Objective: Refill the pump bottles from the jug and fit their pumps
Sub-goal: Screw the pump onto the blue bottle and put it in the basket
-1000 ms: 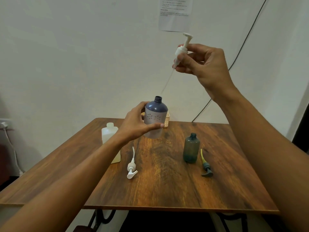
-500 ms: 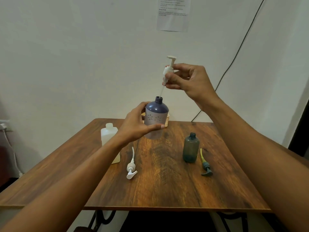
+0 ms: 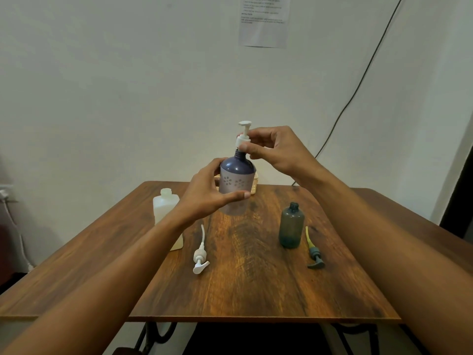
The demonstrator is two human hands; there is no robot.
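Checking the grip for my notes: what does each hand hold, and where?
Left hand grips the purple bottle around its body; right hand pinches the white pump at its collar.

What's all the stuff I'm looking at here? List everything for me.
Purple bottle: 1, purple with flowered band, held above the table's far side.
White pump: 1, at the purple bottle's neck, collar not yet down.
Loose white pump: 1, lying mid-table.
Green bottle: 1, dark green, open, standing right of centre.
Green pump: 1, yellow tube, lying beside the green bottle.
Jug: 1, white, uncapped, left.
Table: 1, brown wood.
Paper: 1, on the wall.
Cable: 1, dark, down the wall.
Left hand: grips the purple bottle.
Right hand: pinches the white pump.
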